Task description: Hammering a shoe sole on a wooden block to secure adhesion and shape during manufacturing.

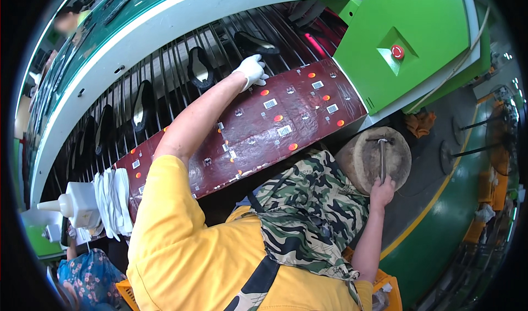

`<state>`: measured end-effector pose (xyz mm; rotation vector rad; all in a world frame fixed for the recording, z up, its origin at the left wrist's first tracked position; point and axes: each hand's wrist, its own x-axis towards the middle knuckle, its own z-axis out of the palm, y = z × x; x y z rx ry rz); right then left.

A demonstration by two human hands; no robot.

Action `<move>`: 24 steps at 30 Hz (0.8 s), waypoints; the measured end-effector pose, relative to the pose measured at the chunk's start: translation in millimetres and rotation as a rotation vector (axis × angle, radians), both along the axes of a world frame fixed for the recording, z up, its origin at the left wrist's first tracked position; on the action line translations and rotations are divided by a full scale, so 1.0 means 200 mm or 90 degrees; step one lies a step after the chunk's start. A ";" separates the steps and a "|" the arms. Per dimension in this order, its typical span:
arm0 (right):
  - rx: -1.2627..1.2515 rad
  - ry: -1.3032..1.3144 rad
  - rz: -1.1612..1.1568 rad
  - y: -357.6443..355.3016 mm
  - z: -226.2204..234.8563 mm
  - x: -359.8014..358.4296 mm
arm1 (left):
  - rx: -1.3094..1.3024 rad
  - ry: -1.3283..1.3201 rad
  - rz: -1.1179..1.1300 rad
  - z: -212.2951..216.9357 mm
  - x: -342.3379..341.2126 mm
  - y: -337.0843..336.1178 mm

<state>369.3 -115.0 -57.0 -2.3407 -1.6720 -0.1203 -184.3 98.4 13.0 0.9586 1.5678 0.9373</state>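
Note:
My left hand, in a white glove, reaches over the roller conveyor. Its fingers are apart, close beside a black shoe lying tilted on the rollers; whether they touch it I cannot tell. Another black shoe with a pale insole lies just left of that hand. At the right my bare right hand is closed round the handle of a hammer. The hammer's head rests on the round top of a wooden block.
A dark red board with stickers runs along the conveyor's near side. More black shoes line the rollers leftward. A green machine housing bears a red stop button. White gloves hang beside a white bottle. Another person is at lower left.

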 end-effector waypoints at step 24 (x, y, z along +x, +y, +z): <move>0.308 0.521 0.498 -0.24 1.03 -0.87 | -0.206 -1.063 -0.418 0.51 1.25 -0.93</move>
